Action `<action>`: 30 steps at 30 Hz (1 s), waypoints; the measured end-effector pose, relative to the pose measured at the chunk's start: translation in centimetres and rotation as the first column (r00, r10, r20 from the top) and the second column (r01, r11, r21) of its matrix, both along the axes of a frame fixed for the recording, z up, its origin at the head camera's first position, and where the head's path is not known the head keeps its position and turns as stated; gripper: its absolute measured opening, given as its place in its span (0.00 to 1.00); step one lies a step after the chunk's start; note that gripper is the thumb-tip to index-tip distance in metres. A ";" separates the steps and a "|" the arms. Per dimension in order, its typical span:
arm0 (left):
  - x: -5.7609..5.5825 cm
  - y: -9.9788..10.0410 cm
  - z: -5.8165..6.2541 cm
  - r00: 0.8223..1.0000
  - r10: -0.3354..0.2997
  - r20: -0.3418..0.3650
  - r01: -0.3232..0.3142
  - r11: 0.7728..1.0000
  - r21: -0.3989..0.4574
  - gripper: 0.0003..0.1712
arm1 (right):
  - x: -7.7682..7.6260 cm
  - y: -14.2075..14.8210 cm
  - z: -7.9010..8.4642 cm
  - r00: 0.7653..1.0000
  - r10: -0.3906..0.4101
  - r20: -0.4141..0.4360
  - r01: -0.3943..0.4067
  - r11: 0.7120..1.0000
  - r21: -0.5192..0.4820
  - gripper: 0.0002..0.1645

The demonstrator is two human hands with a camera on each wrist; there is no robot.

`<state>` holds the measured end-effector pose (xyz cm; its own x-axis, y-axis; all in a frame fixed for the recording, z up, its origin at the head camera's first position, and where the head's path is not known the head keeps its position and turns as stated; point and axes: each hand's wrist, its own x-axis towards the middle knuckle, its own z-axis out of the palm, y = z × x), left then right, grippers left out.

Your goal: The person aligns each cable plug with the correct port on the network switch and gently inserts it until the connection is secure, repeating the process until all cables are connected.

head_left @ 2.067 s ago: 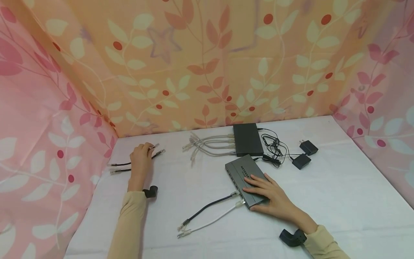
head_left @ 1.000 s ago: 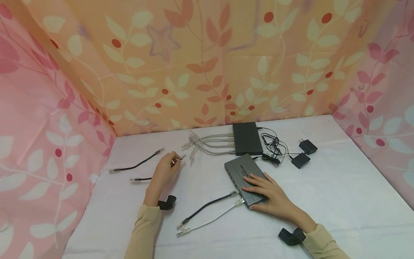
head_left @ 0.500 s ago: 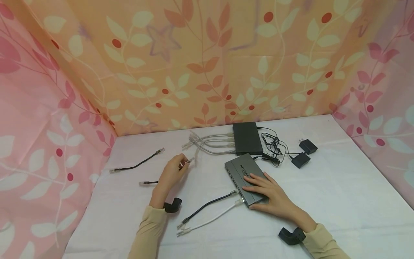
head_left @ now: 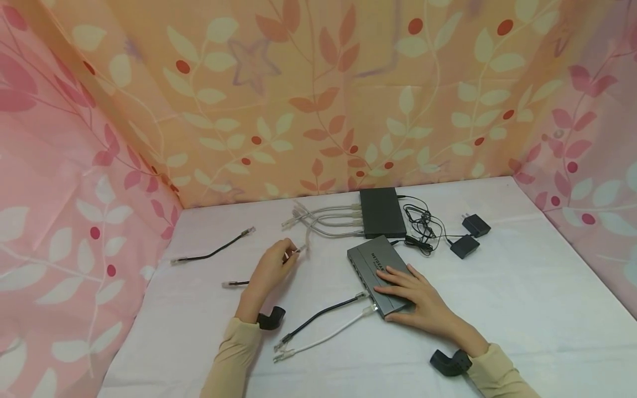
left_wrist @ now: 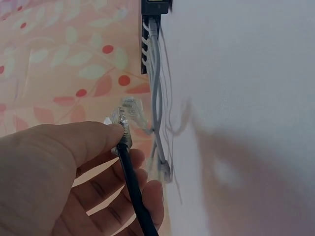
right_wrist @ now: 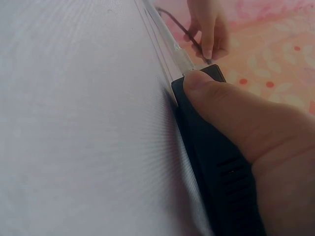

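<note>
My left hand (head_left: 271, 268) pinches a short black Ethernet cable (left_wrist: 133, 184) just behind its clear plug (left_wrist: 120, 120), between thumb and fingers. The cable's other end trails past the wrist. My right hand (head_left: 420, 304) rests on the grey Netgear network switch (head_left: 365, 260), its fingers straight and spread over the top and its thumb along the near end, as the right wrist view also shows. A black cable (head_left: 318, 315) and a white cable (head_left: 330, 336) are plugged into the switch's left side. The left hand is left of the switch, apart from it.
Behind stands a black box (head_left: 382, 213) with several grey cables (head_left: 328, 217) plugged into its left side. Two black power adapters (head_left: 470, 236) and coiled black cords (head_left: 420, 224) lie right of it. Another black cable (head_left: 214, 251) lies at the left of the white-covered table (head_left: 522, 287).
My left hand has lifted one black cable from beside the other and carried it right and slightly nearer, slowing lately. My right hand has stayed on the switch.
</note>
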<state>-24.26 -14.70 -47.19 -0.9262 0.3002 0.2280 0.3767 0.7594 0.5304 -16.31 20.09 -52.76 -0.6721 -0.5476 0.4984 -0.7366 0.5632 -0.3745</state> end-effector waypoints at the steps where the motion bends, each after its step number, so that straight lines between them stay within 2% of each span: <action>1: 0.0 0.1 0.0 1.000 -0.005 -0.001 0.005 1.000 -0.001 0.04 | 0.0 0.0 0.0 1.000 0.001 -0.001 -0.001 1.000 -0.001 0.38; 20: 1.3 2.1 1.2 0.994 -0.079 0.069 0.081 0.996 -0.029 0.03 | 0.0 0.1 -0.2 1.000 0.001 -0.004 -0.001 1.000 0.001 0.38; 26: 1.9 3.2 1.0 0.988 -0.116 0.103 0.121 0.992 -0.044 0.03 | -0.1 0.1 -0.2 1.000 0.006 -0.011 -0.006 1.000 -0.001 0.38; 30: 2.3 4.1 0.5 0.983 -0.167 0.083 0.173 0.982 -0.075 0.03 | -0.1 0.1 -0.2 1.000 0.009 -0.014 -0.009 1.000 -0.003 0.38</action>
<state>-22.00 -10.62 -46.72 -0.8739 0.4692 0.1270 0.4647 0.7298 0.5015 -16.45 20.18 -52.92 -0.6600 -0.5525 0.5090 -0.7469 0.5553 -0.3657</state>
